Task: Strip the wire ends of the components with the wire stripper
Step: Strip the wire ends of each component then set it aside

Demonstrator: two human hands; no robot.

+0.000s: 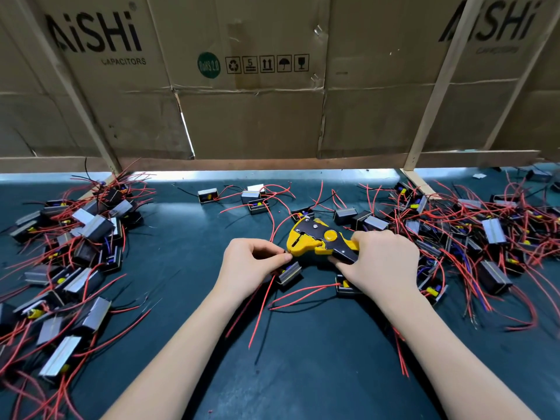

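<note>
right hand (383,262) grips the yellow wire stripper (321,239); left hand (250,265) pinches a wire end at its jaws.

cardboard box (251,122) printed "AiSHi CAPACITORS", green "RoHS 2.0" badge (208,65), stacking symbol "5"

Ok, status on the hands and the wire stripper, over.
Right hand grips wire stripper. Left hand pinches a wire end at its jaws, component just below. Loose red wires underneath.
</note>
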